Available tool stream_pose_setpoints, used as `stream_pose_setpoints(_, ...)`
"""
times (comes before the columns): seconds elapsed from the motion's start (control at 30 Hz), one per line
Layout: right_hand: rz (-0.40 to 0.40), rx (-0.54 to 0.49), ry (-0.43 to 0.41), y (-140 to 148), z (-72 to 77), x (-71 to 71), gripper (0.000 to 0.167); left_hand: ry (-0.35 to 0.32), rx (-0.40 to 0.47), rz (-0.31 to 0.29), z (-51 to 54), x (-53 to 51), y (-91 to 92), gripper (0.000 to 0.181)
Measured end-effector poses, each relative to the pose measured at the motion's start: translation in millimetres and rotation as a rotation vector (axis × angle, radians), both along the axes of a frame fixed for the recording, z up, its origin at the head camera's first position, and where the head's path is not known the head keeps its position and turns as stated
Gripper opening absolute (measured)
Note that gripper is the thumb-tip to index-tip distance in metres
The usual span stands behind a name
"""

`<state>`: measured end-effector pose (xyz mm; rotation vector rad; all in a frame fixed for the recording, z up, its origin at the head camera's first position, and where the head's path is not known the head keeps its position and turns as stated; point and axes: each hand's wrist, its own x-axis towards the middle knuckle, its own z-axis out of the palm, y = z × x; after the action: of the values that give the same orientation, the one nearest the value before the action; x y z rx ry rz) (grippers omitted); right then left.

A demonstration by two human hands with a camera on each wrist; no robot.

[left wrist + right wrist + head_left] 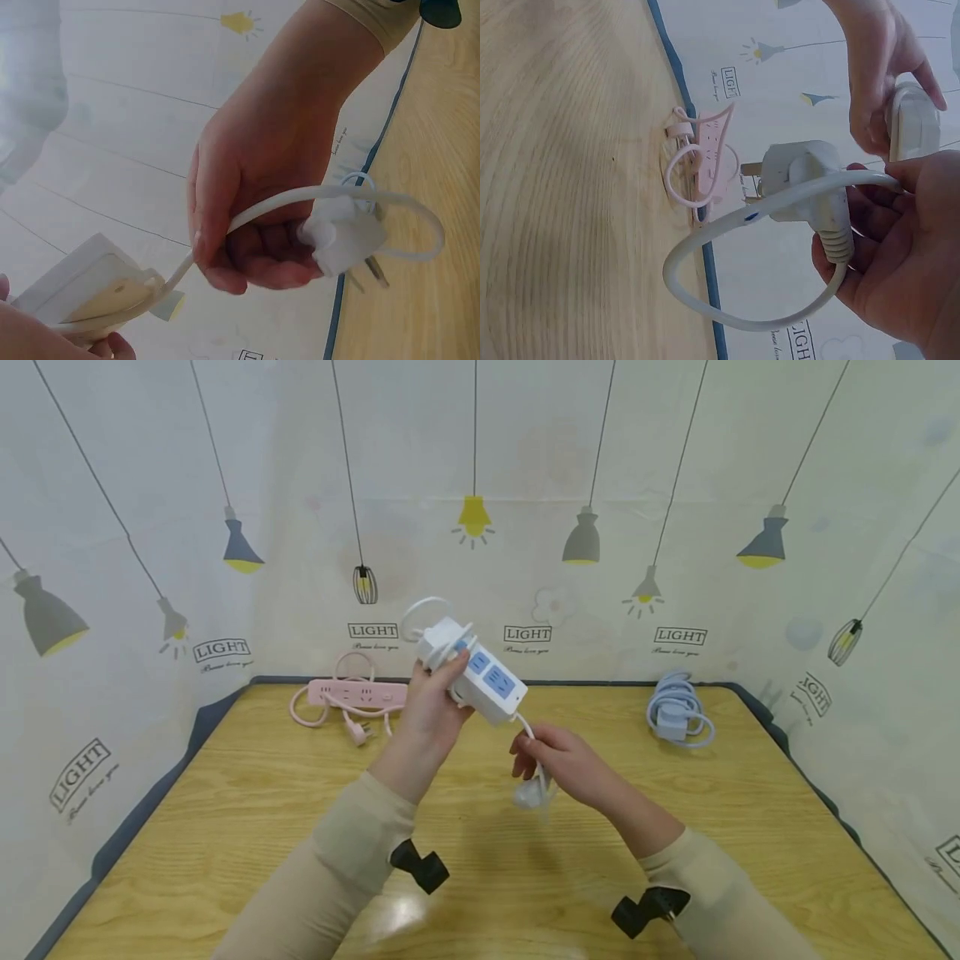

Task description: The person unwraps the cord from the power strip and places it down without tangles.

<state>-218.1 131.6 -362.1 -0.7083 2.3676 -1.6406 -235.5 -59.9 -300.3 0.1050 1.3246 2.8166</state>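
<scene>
My left hand (433, 714) grips a white power strip (501, 695) with blue sockets, holding it tilted above the middle of the table. Its white cord is wrapped round the strip's far end, where a loop (427, 601) sticks out. From the near end the cord runs down to my right hand (566, 764), which pinches it between thumb and forefinger. Below that pinch the cord bends in a loop (694, 236) to a white plug (799, 176). In the right wrist view the plug hangs beside my curled fingers, its metal prongs pointing away from the palm.
On the wooden table (300, 827), a pink power strip (356, 693) with its cord and plug lies at the back left. A coiled pale blue cord (675, 710) sits at the back right. Printed cloth walls (555, 460) enclose the table at the back and sides.
</scene>
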Motion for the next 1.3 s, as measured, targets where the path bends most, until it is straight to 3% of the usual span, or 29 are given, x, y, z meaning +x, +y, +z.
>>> stream_pose_setpoints(0.3, 0.027, 0.04, -0.022, 9.5, 1.5, -2.4, 0.029, -0.055, 0.069, -0.047, -2.8, -4.1, -6.8, 0.05)
stream_pose_setpoints(0.47, 0.016, 0.06, -0.019, 15.2, 1.0, -2.7, 0.029, -0.064, 0.057, -0.066, -3.8, -3.3, -10.9, 0.049)
stream_pose_setpoints(0.57, 0.011, 0.064, -0.022, 18.5, 0.6, -2.4, 0.028, -0.064, 0.063, -0.046, -4.2, -3.8, -14.1, 0.047)
stream_pose_setpoints(0.77, 0.027, 0.088, -0.019, 25.1, 1.8, -1.9, 0.028, -0.074, 0.129, 0.049, -4.3, -7.0, -18.6, 0.048)
stream_pose_setpoints(1.07, 0.03, 0.114, 0.029, 42.9, 14.2, -1.2, 0.029, -0.022, 0.039, 0.051, -10.6, -6.6, -32.6, 0.052)
stream_pose_setpoints(1.3, -0.085, 0.028, 0.09, 58.8, 24.2, -5.0, 0.028, -0.003, -0.057, 0.001, -12.6, -3.6, -45.5, 0.045)
